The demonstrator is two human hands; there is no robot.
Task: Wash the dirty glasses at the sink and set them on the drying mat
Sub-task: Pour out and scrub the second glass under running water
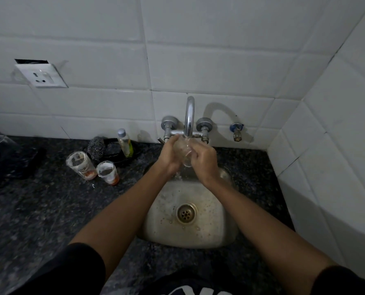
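A clear glass [184, 151] sits between both my hands under the chrome tap [189, 116], above the steel sink [190, 235]. My left hand [170, 155] grips its left side and my right hand [205, 161] wraps its right side. Water runs over the glass and drips into the basin. Two dirty glasses stand on the dark counter left of the sink: a taller one [81, 165] and a shorter one [107, 172], both smeared white with orange residue at the bottom. No drying mat is in view.
A scrubber [96, 148] and a small bottle of yellow liquid [125, 145] sit on a dark dish behind the dirty glasses. Dark objects [5, 154] lie at the far left of the counter. White tiled walls close the back and right; a socket [41, 76] is on the wall.
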